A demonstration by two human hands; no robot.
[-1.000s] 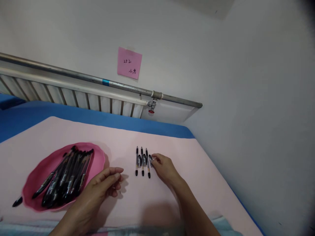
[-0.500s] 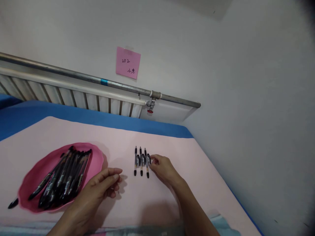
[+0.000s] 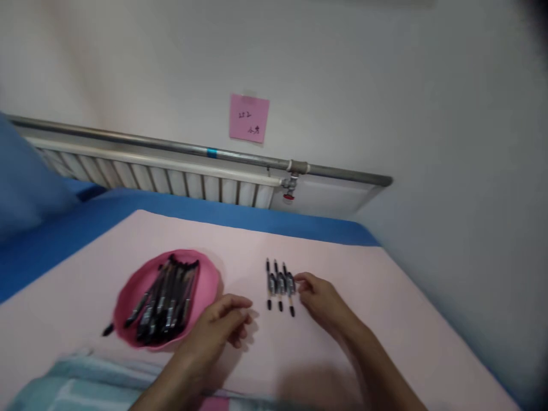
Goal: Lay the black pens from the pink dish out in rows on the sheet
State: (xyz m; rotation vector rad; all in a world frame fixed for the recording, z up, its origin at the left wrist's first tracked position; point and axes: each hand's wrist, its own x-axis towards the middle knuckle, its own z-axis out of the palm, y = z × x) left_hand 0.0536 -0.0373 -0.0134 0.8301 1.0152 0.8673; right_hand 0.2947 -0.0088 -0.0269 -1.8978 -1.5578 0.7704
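Observation:
Three black pens [image 3: 279, 283] lie side by side in a row on the pink sheet [image 3: 342, 262]. My right hand [image 3: 322, 299] rests just right of the row, its fingertips pinched at the rightmost pen. My left hand [image 3: 218, 325] lies on the sheet between the row and a pink plate [image 3: 209, 285], fingers loosely curled with nothing seen in them. The plate holds several more black pens [image 3: 165, 299].
One loose pen cap [image 3: 107, 330] lies by the plate's left edge. A radiator [image 3: 171, 182] and a metal pipe [image 3: 334, 171] run along the wall behind, under a pink note [image 3: 249, 117]. Blue bedding [image 3: 43, 228] borders the sheet; a striped cloth [image 3: 77, 388] lies at the near edge.
The view has swung left and blurred, so everything sits further right in the picture. Both hands keep their places relative to the pens.

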